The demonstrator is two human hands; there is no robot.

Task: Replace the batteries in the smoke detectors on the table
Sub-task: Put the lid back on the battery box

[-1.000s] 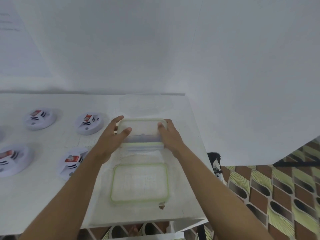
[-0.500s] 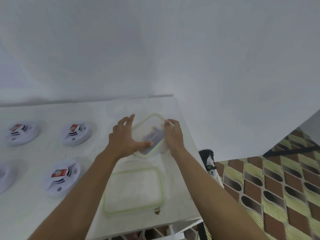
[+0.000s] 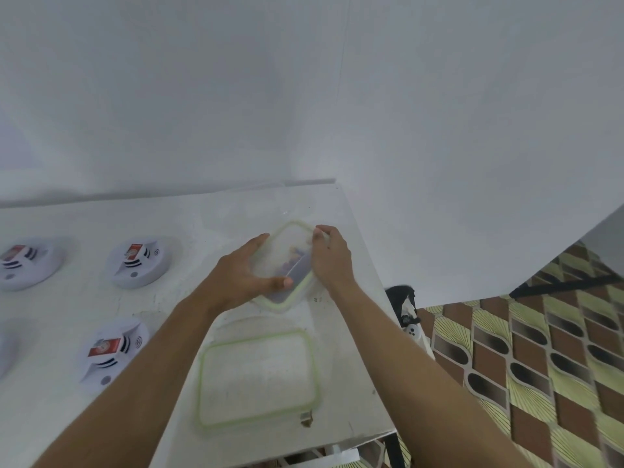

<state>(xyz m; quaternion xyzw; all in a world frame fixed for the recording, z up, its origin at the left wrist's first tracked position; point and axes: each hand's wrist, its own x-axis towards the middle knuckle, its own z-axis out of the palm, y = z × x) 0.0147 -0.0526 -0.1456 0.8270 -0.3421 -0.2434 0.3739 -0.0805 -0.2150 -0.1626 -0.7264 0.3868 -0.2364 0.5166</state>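
- Gripping a tilted clear container (image 3: 291, 246) from both sides, the left hand (image 3: 236, 278) curls round its 9 o'clock edge and the right hand (image 3: 329, 256) clamps its 3 o'clock edge.
- A green-rimmed lid (image 3: 260, 376) lies flat on the white table (image 3: 189, 217) at 6 o'clock from the container.
- Smoke detectors (image 3: 138, 261) sit at 9 o'clock, apart from the hands.

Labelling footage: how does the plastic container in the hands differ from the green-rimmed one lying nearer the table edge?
The held container is tilted, gripped by the left hand and right hand; the near container lies flat, untouched. The held container shows dark contents; the near container looks empty. Both are clear, rectangular and green-rimmed.
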